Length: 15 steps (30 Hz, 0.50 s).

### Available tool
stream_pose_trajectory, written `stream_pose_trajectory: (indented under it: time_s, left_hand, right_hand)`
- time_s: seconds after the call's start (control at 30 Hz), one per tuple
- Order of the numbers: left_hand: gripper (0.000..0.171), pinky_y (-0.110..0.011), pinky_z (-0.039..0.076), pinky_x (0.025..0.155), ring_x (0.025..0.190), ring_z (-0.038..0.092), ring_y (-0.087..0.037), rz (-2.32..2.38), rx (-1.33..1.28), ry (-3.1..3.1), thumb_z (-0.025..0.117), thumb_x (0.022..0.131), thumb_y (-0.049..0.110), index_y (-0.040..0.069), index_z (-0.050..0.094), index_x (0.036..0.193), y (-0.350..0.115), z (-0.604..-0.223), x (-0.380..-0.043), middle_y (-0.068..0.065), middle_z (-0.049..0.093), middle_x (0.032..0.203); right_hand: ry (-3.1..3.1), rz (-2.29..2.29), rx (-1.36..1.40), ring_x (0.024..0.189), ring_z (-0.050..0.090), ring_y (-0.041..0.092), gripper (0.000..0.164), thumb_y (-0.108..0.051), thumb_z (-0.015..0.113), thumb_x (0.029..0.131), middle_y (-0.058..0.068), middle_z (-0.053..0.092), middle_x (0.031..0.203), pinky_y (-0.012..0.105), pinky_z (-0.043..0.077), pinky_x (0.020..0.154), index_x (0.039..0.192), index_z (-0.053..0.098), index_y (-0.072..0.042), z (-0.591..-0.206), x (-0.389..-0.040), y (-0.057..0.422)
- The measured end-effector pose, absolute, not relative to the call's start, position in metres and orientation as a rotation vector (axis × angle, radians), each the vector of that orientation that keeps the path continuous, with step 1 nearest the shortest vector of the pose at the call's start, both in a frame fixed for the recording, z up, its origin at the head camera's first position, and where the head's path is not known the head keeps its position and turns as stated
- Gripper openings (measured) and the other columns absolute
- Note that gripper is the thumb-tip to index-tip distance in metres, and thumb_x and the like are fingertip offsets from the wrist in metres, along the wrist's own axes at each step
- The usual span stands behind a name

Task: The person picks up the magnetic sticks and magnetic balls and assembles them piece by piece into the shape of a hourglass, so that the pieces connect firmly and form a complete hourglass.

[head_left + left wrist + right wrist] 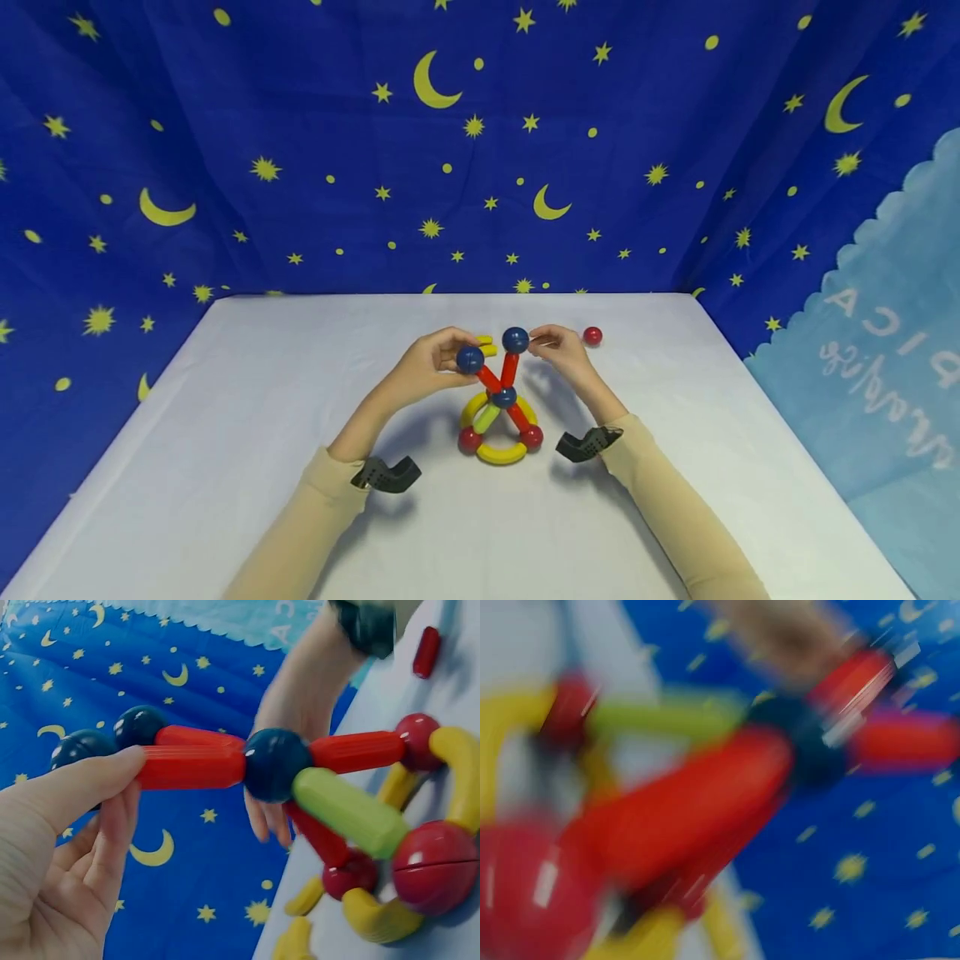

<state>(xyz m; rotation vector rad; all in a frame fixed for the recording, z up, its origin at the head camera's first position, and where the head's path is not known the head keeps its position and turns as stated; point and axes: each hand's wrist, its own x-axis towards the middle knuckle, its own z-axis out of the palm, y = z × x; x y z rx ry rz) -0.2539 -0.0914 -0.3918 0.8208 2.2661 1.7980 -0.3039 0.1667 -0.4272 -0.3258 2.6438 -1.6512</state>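
A toy structure of magnetic rods and balls stands on the table, its base a ring of curved yellow rods point(501, 454) and red balls point(469, 440). Red rods and one light green rod point(352, 810) lean up to a central blue ball point(277, 765). From there two red rods branch upward, each topped by a blue ball. My left hand point(429, 363) pinches the left upper red rod point(191, 766) between thumb and fingers, beside its blue ball point(470, 359). My right hand point(561, 346) is beside the other blue ball point(515, 340), fingers loosely extended; contact is unclear.
Behind the structure lie short yellow pieces point(487, 351). A loose red ball point(592, 336) rests beyond my right hand, and a red rod point(426, 652) lies on the white table point(225, 417). A blue star-patterned cloth point(337, 133) hangs behind. The right wrist view is blurred.
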Motion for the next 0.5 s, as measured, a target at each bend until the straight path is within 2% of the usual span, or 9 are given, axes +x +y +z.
stream_pose_trajectory:
  time_s: [0.13, 0.2, 0.3, 0.37, 0.5]
  left_hand:
    - [0.045, -0.024, 0.054, 0.083, 0.095, 0.065, -0.014, 1.837, 0.817, 2.309, 0.072, 0.079, -0.002, -0.002, 0.055, 0.121, -0.091, -0.397, -0.250, -0.020, 0.064, 0.117]
    - [0.046, -0.024, 0.053, 0.082, 0.093, 0.065, -0.013, 1.842, 0.811, 2.353, 0.072, 0.080, 0.001, -0.003, 0.055, 0.122, -0.090, -0.399, -0.248, -0.019, 0.065, 0.115]
    - [0.047, -0.025, 0.053, 0.083, 0.093, 0.065, -0.016, 1.847, 0.801, 2.412, 0.073, 0.080, 0.004, -0.003, 0.056, 0.124, -0.090, -0.402, -0.245, -0.017, 0.067, 0.114]
    - [0.046, -0.025, 0.053, 0.085, 0.094, 0.065, -0.019, 1.864, 0.780, 2.426, 0.073, 0.080, 0.005, 0.000, 0.057, 0.123, -0.089, -0.403, -0.244, -0.016, 0.067, 0.114]
    - [0.045, -0.028, 0.054, 0.086, 0.097, 0.065, -0.024, 1.888, 0.760, 2.428, 0.074, 0.080, 0.005, 0.004, 0.059, 0.121, -0.090, -0.403, -0.244, -0.017, 0.067, 0.116]
  right_hand:
    - [2.871, -1.436, -0.352, 0.089, 0.066, 0.032, 0.025, -0.007, 0.069, 0.082, 0.025, 0.067, 0.101, 0.039, 0.055, 0.081, 0.102, 0.064, 0.007, -0.452, -0.328, 0.163]
    - [2.917, -1.335, -0.409, 0.089, 0.066, 0.035, 0.024, -0.009, 0.072, 0.080, 0.024, 0.068, 0.097, 0.039, 0.055, 0.079, 0.097, 0.063, 0.006, -0.460, -0.336, 0.159]
    - [2.961, -1.200, -0.475, 0.078, 0.063, 0.030, 0.023, -0.010, 0.075, 0.076, 0.020, 0.066, 0.085, 0.035, 0.053, 0.072, 0.088, 0.061, 0.003, -0.466, -0.345, 0.152]
    - [2.989, -1.124, -0.509, 0.071, 0.056, 0.025, 0.022, -0.009, 0.075, 0.075, 0.016, 0.062, 0.077, 0.031, 0.047, 0.066, 0.084, 0.058, 0.001, -0.467, -0.349, 0.147]
    - [3.041, -1.042, -0.543, 0.067, 0.048, 0.020, 0.020, -0.003, 0.073, 0.073, 0.012, 0.057, 0.072, 0.028, 0.039, 0.063, 0.083, 0.056, 0.000, -0.470, -0.354, 0.143]
